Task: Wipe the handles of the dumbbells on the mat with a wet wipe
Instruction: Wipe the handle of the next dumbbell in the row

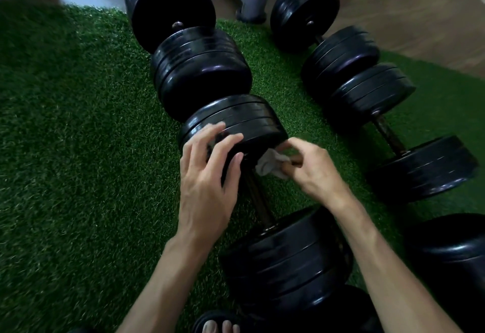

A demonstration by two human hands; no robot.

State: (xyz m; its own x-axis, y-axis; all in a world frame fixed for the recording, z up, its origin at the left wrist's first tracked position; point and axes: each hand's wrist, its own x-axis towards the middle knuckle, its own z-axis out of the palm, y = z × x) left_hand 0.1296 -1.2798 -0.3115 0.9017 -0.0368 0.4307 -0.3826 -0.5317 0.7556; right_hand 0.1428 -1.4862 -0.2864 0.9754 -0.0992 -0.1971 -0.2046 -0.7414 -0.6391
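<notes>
Grey-white wipe [271, 164] pinched in right hand [312, 169], pressed to far end of near handle [258, 201], just under plate [233, 125]. Left hand [207, 175] released, fingers spread, touching that plate. Judged mid-task: near handle only begun, handle [388, 135] to the right on green mat [78, 148] apparently waiting. Handles dark, thin, rusty-looking; wipe crumpled, soiled.

Glossy black dumbbell plates [233, 120], rough green turf mat [78, 122], crumpled cloth-like wipe [270, 166].
</notes>
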